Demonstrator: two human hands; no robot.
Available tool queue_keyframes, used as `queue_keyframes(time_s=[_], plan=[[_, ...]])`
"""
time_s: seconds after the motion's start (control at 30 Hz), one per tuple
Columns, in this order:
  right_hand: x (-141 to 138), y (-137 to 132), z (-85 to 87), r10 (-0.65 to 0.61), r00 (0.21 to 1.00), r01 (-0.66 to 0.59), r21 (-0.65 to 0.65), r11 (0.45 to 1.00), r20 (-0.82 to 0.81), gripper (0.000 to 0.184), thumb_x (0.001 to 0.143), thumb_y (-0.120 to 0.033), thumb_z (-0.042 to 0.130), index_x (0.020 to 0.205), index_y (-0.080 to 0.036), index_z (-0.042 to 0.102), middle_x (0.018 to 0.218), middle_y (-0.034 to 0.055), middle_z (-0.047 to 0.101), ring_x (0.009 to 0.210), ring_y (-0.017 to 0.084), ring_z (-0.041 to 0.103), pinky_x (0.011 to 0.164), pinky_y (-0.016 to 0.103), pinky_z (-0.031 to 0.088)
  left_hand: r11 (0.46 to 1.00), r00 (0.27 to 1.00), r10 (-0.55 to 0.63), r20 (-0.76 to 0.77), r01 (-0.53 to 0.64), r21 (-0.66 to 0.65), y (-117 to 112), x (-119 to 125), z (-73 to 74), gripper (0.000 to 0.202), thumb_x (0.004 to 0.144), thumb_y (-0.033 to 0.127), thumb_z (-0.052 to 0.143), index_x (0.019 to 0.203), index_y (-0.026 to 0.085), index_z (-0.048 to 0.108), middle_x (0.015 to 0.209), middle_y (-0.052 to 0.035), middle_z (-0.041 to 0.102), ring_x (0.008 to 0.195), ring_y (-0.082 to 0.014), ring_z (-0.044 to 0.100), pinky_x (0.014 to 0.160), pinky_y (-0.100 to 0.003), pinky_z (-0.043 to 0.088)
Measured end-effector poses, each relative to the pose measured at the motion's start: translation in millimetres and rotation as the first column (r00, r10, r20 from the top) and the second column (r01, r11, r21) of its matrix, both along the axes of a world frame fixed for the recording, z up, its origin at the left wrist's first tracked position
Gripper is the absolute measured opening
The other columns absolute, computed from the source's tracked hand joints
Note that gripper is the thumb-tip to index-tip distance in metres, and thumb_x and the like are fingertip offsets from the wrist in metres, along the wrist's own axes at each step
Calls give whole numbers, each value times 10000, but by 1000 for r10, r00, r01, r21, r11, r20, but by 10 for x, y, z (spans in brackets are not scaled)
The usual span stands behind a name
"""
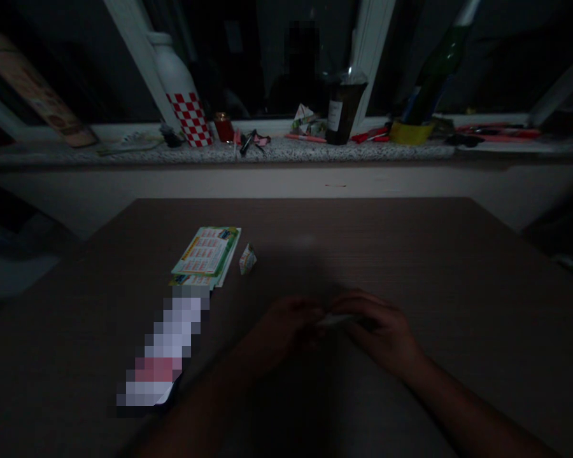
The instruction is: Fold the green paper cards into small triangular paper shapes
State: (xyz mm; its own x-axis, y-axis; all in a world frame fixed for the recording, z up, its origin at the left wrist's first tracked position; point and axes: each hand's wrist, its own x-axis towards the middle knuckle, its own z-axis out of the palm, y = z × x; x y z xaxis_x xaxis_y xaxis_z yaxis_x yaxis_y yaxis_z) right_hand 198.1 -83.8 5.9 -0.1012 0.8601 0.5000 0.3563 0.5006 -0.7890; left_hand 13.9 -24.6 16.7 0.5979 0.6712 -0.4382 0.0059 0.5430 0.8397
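Observation:
Close together over the table, my left hand and my right hand both have their fingers closed on a small piece of folded paper. Dim light and the fingers hide most of its shape. Left of my hands, a small folded paper piece with printed patterns stands on the table. Beside it lies a stack of printed calendar cards, green, white and yellow. Nearer to me is a lit phone, its screen blurred out, lying next to my left forearm.
The dark wooden table reaches a wall under a window. On the stone sill stand a red-and-white checkered bottle, a red jar, a dark plastic cup, a green bottle and a tall tube, among small clutter.

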Motion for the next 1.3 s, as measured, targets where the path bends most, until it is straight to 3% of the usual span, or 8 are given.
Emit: queue_keyframes(time_s=[0.07,0.13,0.2,0.3,0.53,0.7,0.93,1.3], plan=[[3,-2,-17,-75,997,74,-68,995,-6,125,838,-149,630,927,-215,688,872,44,711,806,169,672,721,273,539,958,991,78,-108,-44,283,-15,-5,43,206,798,351,623,862,159,662,656,19,593,571,-110,512,542,-226,369],[-1,-4,-34,-153,988,147,-140,979,-28,50,824,-200,651,848,-203,695,808,41,713,732,169,666,658,270,534,841,973,168,-158,-58,538,-37,-22,86,257,869,386,530,850,167,664,716,4,605,671,-131,534,607,-232,390],[-14,-5,-39,-202,977,183,-212,960,-74,67,803,-241,667,761,-193,688,735,33,706,659,162,653,601,260,521,747,969,181,-169,-23,665,-65,-39,112,274,878,402,517,864,172,667,781,-11,625,750,-152,551,667,-241,407],[-40,-1,-16,-222,958,156,-321,934,-181,145,769,-286,691,668,-185,664,642,18,688,572,143,629,547,240,503,700,954,181,-240,46,713,-99,-36,110,211,803,376,626,825,172,675,749,-8,625,717,-156,550,661,-245,405],[-56,13,0,-249,916,95,-433,896,-315,202,713,-387,743,751,-189,720,708,45,734,619,164,657,588,268,531,861,951,224,-213,-90,501,-90,19,95,224,733,364,685,655,155,678,587,12,604,575,-128,514,540,-222,355],[-45,1,-46,-182,944,35,-465,885,-276,144,739,-341,724,761,-199,737,732,39,741,655,162,663,617,268,525,869,942,290,-168,-186,458,-78,43,115,227,708,363,701,618,157,673,563,15,605,559,-119,513,540,-219,362],[-62,-16,-21,-205,947,76,-445,892,-249,172,758,-354,692,712,-190,716,670,31,713,600,148,636,572,257,505,902,960,258,-109,-199,384,-100,71,85,193,649,321,758,675,149,675,628,6,647,599,-127,558,571,-223,404],[-87,-33,-39,-222,972,188,-313,931,-76,149,765,-296,674,657,-194,664,601,20,675,535,145,594,498,248,472,859,947,245,-208,-113,499,-113,44,36,183,634,276,783,744,145,716,717,-36,702,683,-183,624,637,-264,456]])
